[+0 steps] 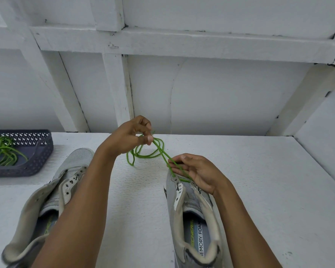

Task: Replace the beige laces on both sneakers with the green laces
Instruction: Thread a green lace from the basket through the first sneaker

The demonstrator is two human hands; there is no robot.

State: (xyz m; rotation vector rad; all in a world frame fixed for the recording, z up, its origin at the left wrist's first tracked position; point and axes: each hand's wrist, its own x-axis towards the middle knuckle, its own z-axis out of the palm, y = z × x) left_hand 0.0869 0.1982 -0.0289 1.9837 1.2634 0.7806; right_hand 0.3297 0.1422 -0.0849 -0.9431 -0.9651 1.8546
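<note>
Pinching green lace [145,156] | left hand [126,138], right hand [200,172] | insole [200,239]: MEMORY FOA

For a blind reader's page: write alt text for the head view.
The left hand pinches a green lace pulled up from the right sneaker, whose strands the right hand holds. The left sneaker lies unlaced beside a grey basket holding a second green lace.

A white, rough-textured shelf [240,171] carries a left grey mesh sneaker [74,167] and a right grey mesh sneaker [175,225], toes pointing away. At its left edge sits a dark blue perforated plastic basket [45,151]. Loops of a bright green cord lace [143,156] lie beyond the sneakers.
</note>
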